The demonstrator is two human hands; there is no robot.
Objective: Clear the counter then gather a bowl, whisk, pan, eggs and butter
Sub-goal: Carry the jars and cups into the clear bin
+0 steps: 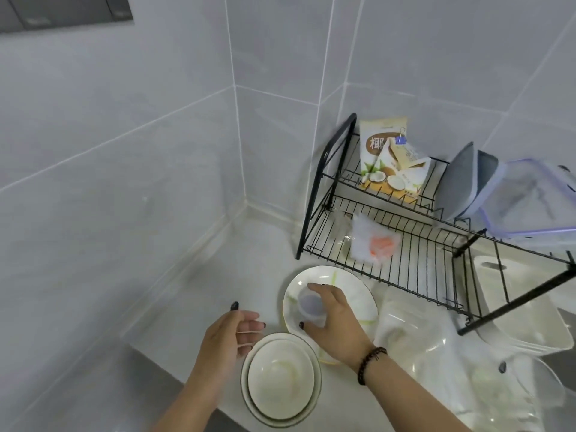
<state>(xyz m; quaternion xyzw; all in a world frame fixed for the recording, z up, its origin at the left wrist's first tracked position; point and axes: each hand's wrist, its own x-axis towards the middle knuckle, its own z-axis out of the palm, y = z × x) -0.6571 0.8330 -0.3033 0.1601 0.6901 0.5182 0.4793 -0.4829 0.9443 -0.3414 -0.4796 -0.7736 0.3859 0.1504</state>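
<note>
Two white bowls (280,378), one nested in the other, stand at the counter's front edge. Behind them lies a white plate (352,294) with green streaks. On that plate sits a small clear plastic cup (310,305), and my right hand (333,319) grips it from above with curled fingers. My left hand (230,333) hovers just left of the bowls' rim, fingers loosely curled, holding nothing. No whisk, pan, eggs or butter are in sight.
A black two-tier wire dish rack (405,251) stands in the corner, holding a coconut-print packet (389,160), a scrubber (374,241), grey lids and a clear lidded box (530,201). Clear plastic bags (436,353) lie right of the plate. A white tub (523,313) sits under the rack.
</note>
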